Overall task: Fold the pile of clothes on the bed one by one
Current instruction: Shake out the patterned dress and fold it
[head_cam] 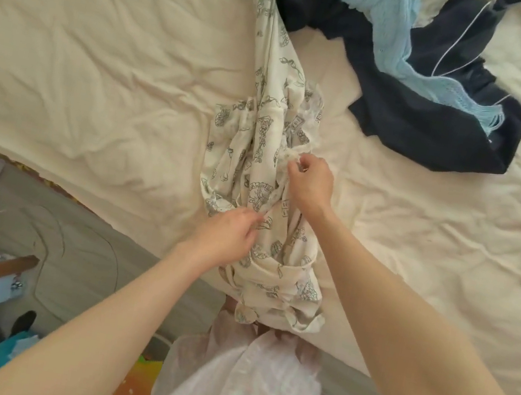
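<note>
My left hand (228, 233) and right hand (310, 181) pinch the printed garment (263, 135) with curled fingers. Beyond it lie a navy garment (420, 131) and a blue scarf (393, 46) on the bed (101, 65).

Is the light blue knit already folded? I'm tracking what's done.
No, the light blue knit lies crumpled over the dark navy garment on the bed, not folded.

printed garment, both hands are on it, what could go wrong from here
The printed garment is bunched, and its far end runs up into the pile by the dark blue garment; pulling could drag the light blue knit along. The left hand and right hand pinch small bits, so either grip may slip.
</note>
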